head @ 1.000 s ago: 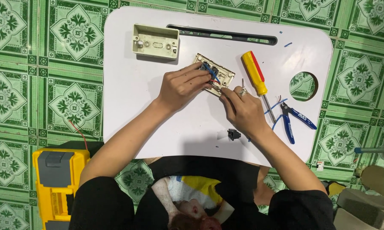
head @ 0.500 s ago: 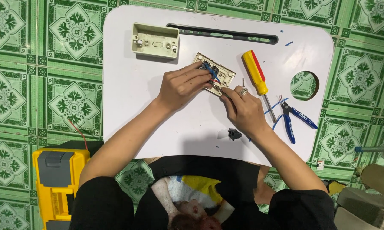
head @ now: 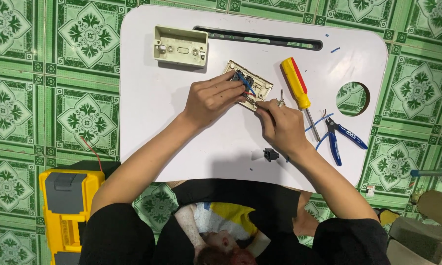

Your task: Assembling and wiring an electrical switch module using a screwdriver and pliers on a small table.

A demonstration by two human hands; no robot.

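Beige switch plate [head: 252, 83] lies face down near the middle of the white lap table [head: 147, 113], toward its far edge. Left hand [head: 212, 98] fingers curl closed on its near side, pinching blue wire [head: 245, 84]. Right hand [head: 280, 125] fingertips pinch at its near corner. Just right: yellow-red screwdriver [head: 295, 83], blue-handled pliers [head: 341, 140]. Hollow beige box [head: 180, 46] at far-left corner.

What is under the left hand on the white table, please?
A beige switch plate with blue wires sticks out beyond the left hand. Its near-left part is covered by the fingers, so nothing there shows.
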